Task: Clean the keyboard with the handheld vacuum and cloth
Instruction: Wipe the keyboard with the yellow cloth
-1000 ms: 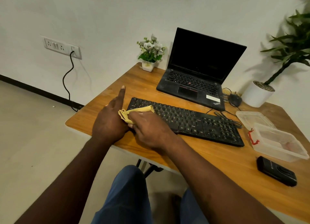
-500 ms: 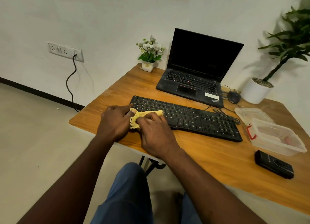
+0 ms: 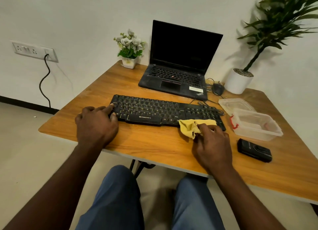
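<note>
A black keyboard [image 3: 160,111] lies across the middle of the wooden table [image 3: 154,143]. My left hand [image 3: 97,124] rests on the table at the keyboard's left end, with the fingertips touching its corner keys. My right hand [image 3: 212,143] pinches a crumpled yellow cloth [image 3: 191,127] against the keyboard's front edge, near its right end. A black handheld vacuum [image 3: 253,149] lies flat on the table to the right of my right hand, untouched.
An open black laptop [image 3: 179,62] stands behind the keyboard. A clear plastic box [image 3: 256,124] and its lid [image 3: 236,106] sit at the right, with a mouse [image 3: 217,89] and a white plant pot [image 3: 239,81] behind. A small flower pot [image 3: 130,62] stands at the back.
My right hand has slid the yellow cloth from the keyboard's left end along its front edge to the right end. My left hand stayed at the left end, now touching the corner keys.
</note>
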